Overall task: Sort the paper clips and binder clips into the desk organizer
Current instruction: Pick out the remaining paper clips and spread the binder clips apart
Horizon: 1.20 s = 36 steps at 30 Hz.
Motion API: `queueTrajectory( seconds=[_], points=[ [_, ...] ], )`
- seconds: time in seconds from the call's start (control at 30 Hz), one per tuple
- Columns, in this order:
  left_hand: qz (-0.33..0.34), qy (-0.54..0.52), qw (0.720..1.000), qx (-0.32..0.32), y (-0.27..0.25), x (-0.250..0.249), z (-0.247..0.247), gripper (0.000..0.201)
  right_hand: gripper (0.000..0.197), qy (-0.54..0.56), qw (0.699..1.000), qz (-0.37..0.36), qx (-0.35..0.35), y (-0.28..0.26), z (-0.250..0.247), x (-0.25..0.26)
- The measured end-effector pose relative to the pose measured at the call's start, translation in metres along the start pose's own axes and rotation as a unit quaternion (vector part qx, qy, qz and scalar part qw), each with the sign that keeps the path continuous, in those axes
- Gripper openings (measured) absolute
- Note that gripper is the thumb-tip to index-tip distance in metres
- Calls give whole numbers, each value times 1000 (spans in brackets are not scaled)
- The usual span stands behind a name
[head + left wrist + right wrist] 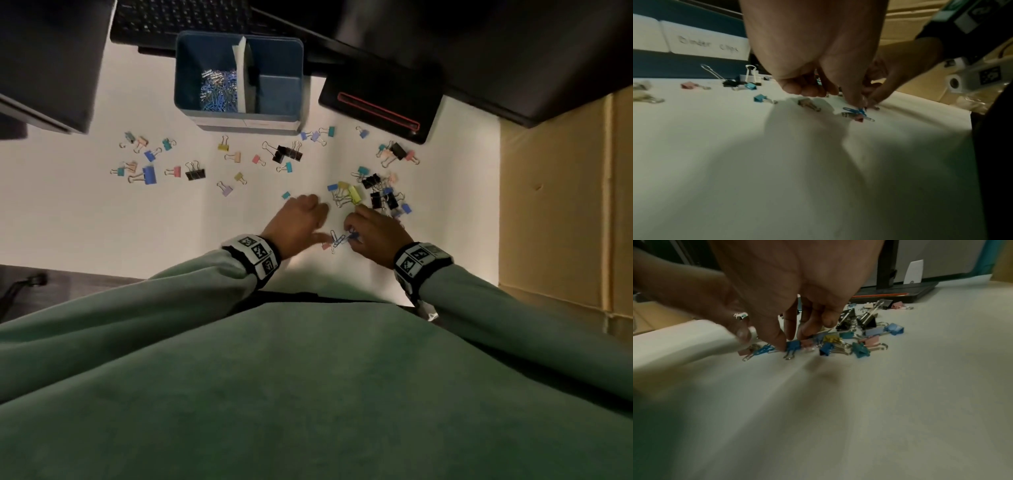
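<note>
1. Head view shows the right hand [375,236] low on the white worktop [171,222], its grip pinching blue paper clips [342,239] at the centre of the frame.
2. A pink binder clip [325,245] lies touching those clips.
3. The left hand [297,224] is just beside, with fingers relaxed and thumb reaching toward the same clips; it holds nothing.
4. More binder clips [376,192] lie scattered above the hands.
5. The blue desk organizer [191,68] stands at the upper centre, with paper clips in its left compartment.
</note>
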<state>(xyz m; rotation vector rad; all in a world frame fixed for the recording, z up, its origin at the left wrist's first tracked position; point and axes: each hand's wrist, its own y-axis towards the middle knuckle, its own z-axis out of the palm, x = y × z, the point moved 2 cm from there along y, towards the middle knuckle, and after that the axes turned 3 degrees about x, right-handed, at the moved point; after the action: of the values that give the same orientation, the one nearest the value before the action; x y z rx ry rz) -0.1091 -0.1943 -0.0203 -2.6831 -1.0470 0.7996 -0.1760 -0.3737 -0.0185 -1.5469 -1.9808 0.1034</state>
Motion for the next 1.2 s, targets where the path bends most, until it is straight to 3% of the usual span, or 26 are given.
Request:
queueTrajectory(
  seconds=[0.07, 0.23, 0.37, 0.67, 0.77, 0.87, 0.93, 1.0, 1.1, 1.2],
  points=[
    [0, 12, 1000, 27, -1, -4, 8, 48, 19, 9, 1000, 12, -13, -3, -1, -6],
    [-11, 8, 1000, 25, -8, 18, -2, 46, 20, 7, 999, 21, -39, -9, -3, -11],
    [11, -15, 1000, 18, -13, 19, 0, 37, 24, -21, 999, -44, 8, 1, 6, 10],
    [27, 31, 998, 49, 1, -6, 13, 20, 8, 12, 999, -26, 24, 9, 5, 6],
    [26, 32, 998, 55, 1, -2, 14, 19, 10, 91, 995, 30, 26, 7, -4, 0],
    [27, 12, 998, 55, 0, -1, 14, 16, 4, 224, 971, 74, 27, 5, -11, -6],
    [26, -5, 998, 53, 0, 0, 14, 12, 17, 287, 953, 91, 39, 5, -13, -6],
    [18, -22, 999, 42, -1, 1, 13, 8, 20, 252, 963, 83, 44, 7, -12, -3],
    [11, -36, 999, 33, -1, 3, 13, 8, 17, 90, 993, 59, 42, 11, -7, -1],
    [17, -38, 999, 29, -1, 4, 14, 8, 20, -10, 998, 6, 59, 9, -1, -2]
  ],
)
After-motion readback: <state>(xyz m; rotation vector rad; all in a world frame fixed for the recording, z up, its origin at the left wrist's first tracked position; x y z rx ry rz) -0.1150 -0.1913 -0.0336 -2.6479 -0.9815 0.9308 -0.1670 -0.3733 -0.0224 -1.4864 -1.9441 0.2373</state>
